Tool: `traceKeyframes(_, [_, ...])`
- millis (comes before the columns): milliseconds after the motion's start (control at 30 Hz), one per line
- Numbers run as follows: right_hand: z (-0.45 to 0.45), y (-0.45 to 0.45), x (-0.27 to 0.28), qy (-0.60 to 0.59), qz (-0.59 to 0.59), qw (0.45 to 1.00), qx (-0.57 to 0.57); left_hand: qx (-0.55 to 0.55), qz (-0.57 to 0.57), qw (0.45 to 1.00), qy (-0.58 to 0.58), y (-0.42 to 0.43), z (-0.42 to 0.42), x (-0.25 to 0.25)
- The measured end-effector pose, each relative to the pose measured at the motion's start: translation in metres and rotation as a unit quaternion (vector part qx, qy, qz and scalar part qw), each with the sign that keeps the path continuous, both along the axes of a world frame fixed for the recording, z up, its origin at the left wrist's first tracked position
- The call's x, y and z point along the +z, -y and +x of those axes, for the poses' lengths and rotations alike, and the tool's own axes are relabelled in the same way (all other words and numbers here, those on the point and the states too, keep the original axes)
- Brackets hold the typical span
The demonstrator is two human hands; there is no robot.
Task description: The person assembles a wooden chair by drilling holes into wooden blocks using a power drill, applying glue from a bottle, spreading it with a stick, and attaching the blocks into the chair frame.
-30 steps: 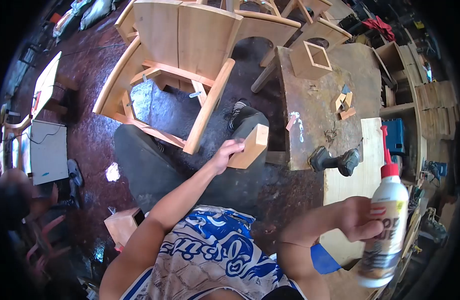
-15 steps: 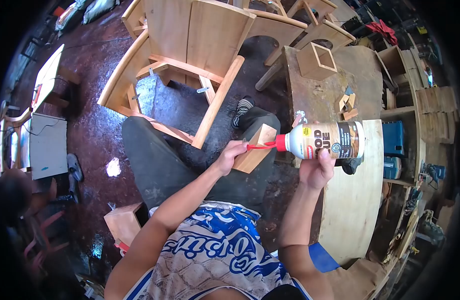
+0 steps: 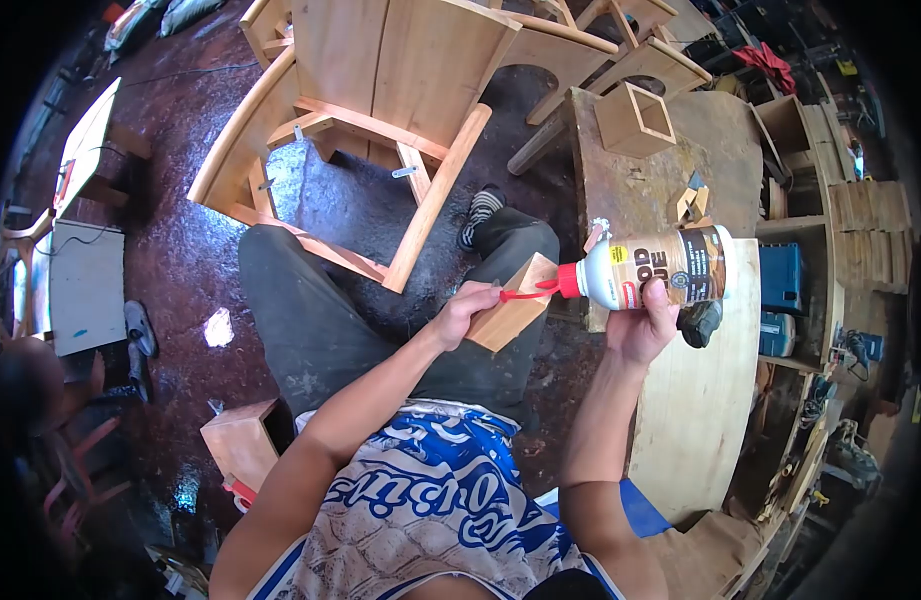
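Note:
My right hand grips a wood glue bottle from below. The white bottle lies nearly on its side, its red nozzle pointing left at a wooden block. My left hand is closed on the block's left end, over my right leg. A thin red strap runs from the bottle's neck to my left fingertips, across the block. Whether those fingers also pinch the strap, I cannot tell. The exact gap between nozzle and block is unclear.
A wooden chair frame lies tipped before my knees. On the right stands a worn workbench with an open wooden box and small offcuts. A pale board lies nearer me. Shelves with blue cases line the right side.
The glue bottle has turned a little in my right hand, rotating its label, and its neck has risen slightly. My left hand and the block have hardly moved.

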State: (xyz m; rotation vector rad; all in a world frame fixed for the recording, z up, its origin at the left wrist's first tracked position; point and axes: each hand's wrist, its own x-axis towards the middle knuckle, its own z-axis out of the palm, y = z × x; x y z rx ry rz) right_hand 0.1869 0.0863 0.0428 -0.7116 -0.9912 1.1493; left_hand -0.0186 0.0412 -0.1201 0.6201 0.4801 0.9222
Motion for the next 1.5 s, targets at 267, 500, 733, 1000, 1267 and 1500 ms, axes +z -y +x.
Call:
traceKeyframes(267, [0.005, -0.008, 0.003, -0.007, 0.015, 0.998, 0.062, -0.013, 0.0, 0.999, 0.04, -0.001, -0.001, 0.009])
traceKeyframes(500, [0.017, -0.017, -0.013, -0.037, -0.02, 0.999, 0.031, -0.032, 0.0, 0.999, 0.03, 0.0, -0.002, 0.008])
traceKeyframes(733, [0.018, -0.017, -0.014, -0.065, -0.017, 0.997, 0.027, -0.021, -0.042, 0.997, 0.056, 0.002, 0.004, 0.001])
traceKeyframes(1000, [0.021, -0.018, -0.015, -0.063, -0.01, 0.998, 0.013, -0.018, -0.057, 0.996, 0.064, 0.002, 0.004, -0.001])
traceKeyframes(1267, [0.021, -0.01, -0.013, -0.033, 0.01, 0.999, 0.003, -0.014, -0.06, 0.996, 0.059, 0.002, 0.004, 0.003])
traceKeyframes(1500, [0.024, -0.005, -0.009, 0.012, 0.004, 1.0, 0.01, -0.007, -0.063, 0.997, 0.035, 0.002, 0.01, 0.01])
